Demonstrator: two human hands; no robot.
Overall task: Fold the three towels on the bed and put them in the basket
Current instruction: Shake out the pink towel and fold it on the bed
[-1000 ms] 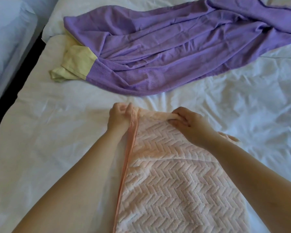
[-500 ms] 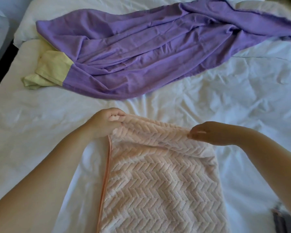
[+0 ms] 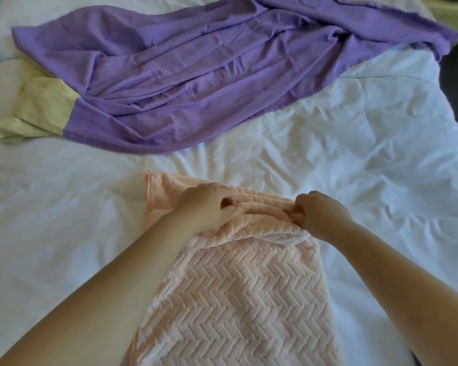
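white bed sheet all wrinkly. left hand and right hand both have fingers curled into the bunched far end of the pink towel, gripping it. purple towel lies crumpled further back, over a yellow towel.

Two hands at the far end of the pink towel
The left hand and right hand each grip a bunched fold of the pink towel, which lies lengthwise on the white bed. Beyond it a purple towel sprawls crumpled. Beyond it to the left, a yellow towel pokes out from under the purple one.
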